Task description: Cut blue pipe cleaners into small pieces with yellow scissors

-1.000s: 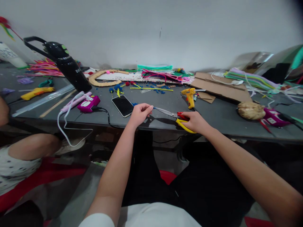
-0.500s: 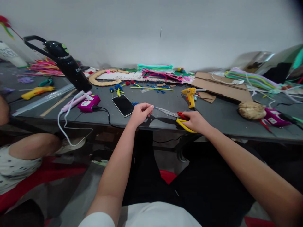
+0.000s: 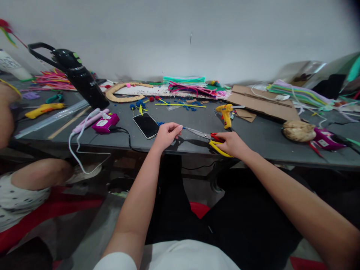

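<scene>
My right hand [image 3: 232,144] grips a pair of scissors [image 3: 206,135] with one red and one yellow handle loop. Their blades point left toward my left hand [image 3: 169,135]. That hand is closed in a pinch, and a small blue piece [image 3: 184,128] shows between its fingertips and the blade tips; most of it is hidden. Just left of that hand lies a dark-screened phone [image 3: 146,125]. Blue and yellow fuzzy-stem shapes [image 3: 140,106] lie behind the phone. Blue clippings [image 3: 191,108] and a yellow stem [image 3: 180,105] are spread further back.
A yellow glue gun [image 3: 225,114] stands beyond my right hand, near cardboard sheets [image 3: 261,101]. To the left are a purple power adapter [image 3: 106,123] with cords and a black bottle [image 3: 84,84]. Another person's arm [image 3: 6,112] is at the far left.
My hands and the scissors stay almost still. At the far left, the other person's arm has moved up and further into view over the table.
</scene>
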### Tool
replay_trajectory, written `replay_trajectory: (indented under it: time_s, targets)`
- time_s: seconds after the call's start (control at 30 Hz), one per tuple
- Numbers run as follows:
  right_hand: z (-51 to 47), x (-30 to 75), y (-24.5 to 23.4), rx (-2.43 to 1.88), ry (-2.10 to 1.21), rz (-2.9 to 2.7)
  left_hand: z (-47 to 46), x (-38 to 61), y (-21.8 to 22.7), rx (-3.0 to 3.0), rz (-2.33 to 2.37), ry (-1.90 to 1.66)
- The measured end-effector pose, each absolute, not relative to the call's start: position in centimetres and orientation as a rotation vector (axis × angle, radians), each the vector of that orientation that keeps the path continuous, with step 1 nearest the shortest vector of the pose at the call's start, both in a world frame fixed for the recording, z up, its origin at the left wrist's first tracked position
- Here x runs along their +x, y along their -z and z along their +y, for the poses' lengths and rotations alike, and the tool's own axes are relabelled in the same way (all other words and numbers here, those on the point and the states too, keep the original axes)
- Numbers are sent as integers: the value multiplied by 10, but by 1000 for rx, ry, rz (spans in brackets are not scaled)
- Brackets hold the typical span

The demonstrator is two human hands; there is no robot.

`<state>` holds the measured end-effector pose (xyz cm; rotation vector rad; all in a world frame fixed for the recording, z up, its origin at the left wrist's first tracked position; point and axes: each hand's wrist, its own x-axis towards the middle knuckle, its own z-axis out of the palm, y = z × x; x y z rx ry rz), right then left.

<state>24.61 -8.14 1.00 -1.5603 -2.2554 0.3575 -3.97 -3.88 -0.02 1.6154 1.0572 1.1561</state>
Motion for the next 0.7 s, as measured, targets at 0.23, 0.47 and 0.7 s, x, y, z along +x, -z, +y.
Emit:
replay_trajectory:
  time_s: [0.23, 0.47, 0.7]
  targets:
    - [-84, 247, -11, -1568, -359, -2210, -39, -39, -1, 1584, 1053, -1179]
    - [-84, 246, -9, -1535, -351, -2247, -41, -38, -5, 1637, 1075, -1155]
    - [-83, 246, -11, -1537, -337, -2260, -41, -38, -4, 1642, 1081, -1154]
